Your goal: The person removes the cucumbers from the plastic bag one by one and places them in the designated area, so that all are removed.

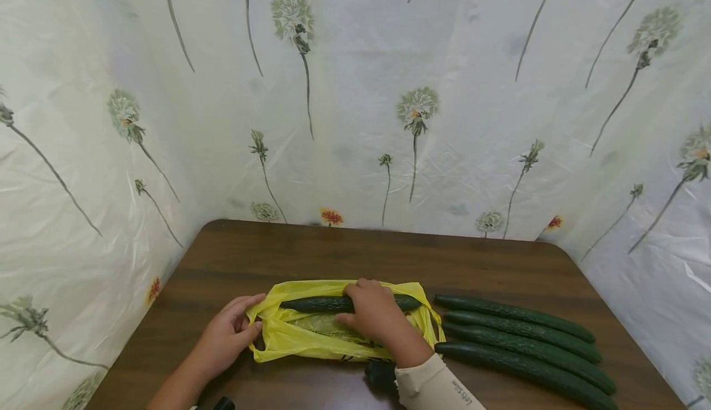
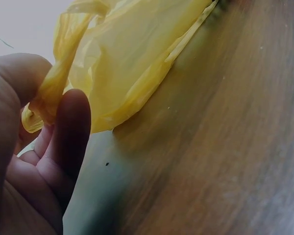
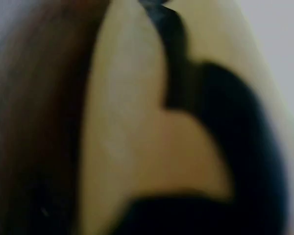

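A yellow plastic bag (image 1: 289, 343) lies spread on the table, its left handle pinched between the thumb and fingers of my left hand (image 1: 224, 338). The left wrist view shows the twisted handle (image 2: 59, 81) held in that grip. Over the bag, my right hand (image 1: 379, 316) grips a dark green cucumber (image 1: 315, 304) by its middle, the fingers over the far side and the thumb nearer me. This cucumber lies lengthwise along the bag. In the right wrist view, blurred pale and dark shapes hide the hand and its work.
Several long cucumbers (image 1: 528, 343) lie side by side on the right of the brown wooden table (image 1: 355, 249), their left ends close to the bag. A pale plastic sheet (image 1: 355, 89) printed with dandelions hangs behind and around the table.
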A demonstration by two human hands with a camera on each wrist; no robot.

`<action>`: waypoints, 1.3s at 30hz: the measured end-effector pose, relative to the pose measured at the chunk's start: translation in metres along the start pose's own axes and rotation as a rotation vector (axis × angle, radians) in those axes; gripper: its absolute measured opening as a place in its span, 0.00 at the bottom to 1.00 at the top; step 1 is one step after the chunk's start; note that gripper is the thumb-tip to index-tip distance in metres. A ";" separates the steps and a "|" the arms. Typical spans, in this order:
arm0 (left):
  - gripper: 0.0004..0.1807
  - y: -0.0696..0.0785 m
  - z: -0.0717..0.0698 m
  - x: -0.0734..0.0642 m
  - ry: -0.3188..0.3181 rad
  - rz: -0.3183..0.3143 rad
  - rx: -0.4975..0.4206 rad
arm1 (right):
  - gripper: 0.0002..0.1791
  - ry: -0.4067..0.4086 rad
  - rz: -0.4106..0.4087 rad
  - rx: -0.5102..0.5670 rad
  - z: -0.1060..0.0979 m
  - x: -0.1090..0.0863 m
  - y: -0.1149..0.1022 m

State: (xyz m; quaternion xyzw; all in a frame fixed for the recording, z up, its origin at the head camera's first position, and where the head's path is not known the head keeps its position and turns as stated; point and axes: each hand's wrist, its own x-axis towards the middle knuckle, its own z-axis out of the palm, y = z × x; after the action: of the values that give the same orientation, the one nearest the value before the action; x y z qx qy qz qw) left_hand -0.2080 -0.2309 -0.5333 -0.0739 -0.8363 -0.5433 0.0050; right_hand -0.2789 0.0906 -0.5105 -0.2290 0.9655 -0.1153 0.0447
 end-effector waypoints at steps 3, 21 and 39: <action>0.28 0.000 0.001 0.000 -0.005 -0.002 -0.004 | 0.36 -0.002 0.022 0.004 0.003 0.000 -0.001; 0.28 -0.002 0.001 0.000 0.005 -0.009 -0.006 | 0.25 0.093 0.047 0.016 0.010 -0.002 -0.005; 0.28 -0.002 -0.001 0.002 -0.006 0.016 0.023 | 0.24 0.107 0.003 0.037 0.006 -0.002 -0.002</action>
State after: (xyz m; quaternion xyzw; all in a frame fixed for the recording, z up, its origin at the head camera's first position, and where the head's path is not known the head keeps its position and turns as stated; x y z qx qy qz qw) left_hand -0.2097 -0.2321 -0.5346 -0.0823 -0.8420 -0.5332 0.0076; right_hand -0.2758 0.0889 -0.5156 -0.2200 0.9646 -0.1452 -0.0026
